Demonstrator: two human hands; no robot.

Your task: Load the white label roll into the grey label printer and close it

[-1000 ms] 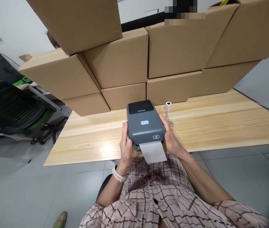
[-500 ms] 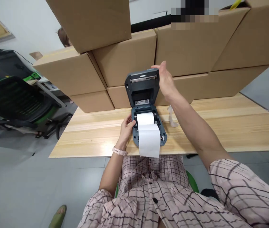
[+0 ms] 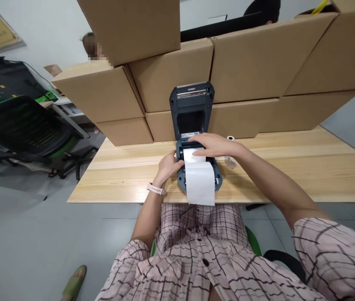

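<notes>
A dark label printer point(image 3: 181, 180) stands near the table's front edge with its lid point(image 3: 191, 100) raised. Inside lies a white paper roll point(image 3: 189, 155), and its loose strip point(image 3: 200, 184) hangs out over the front. My left hand point(image 3: 168, 167) grips the printer's left side, thumb on the rim beside the roll. Over the roll is my right hand point(image 3: 217, 145), thumb in front and fingers behind, closed about its top right part. The far ends of those fingers are partly hidden.
Stacked cardboard boxes point(image 3: 246, 62) line the back of the wooden table point(image 3: 117, 175). A small white roll point(image 3: 230, 138) and a crumpled clear scrap point(image 3: 230, 162) lie right of the printer. An office chair point(image 3: 23, 129) stands left; people are partly visible behind the boxes.
My right hand has let go of the raised lid and come down onto the paper roll. The lid stays up by itself. My left hand remains at the printer's left side.
</notes>
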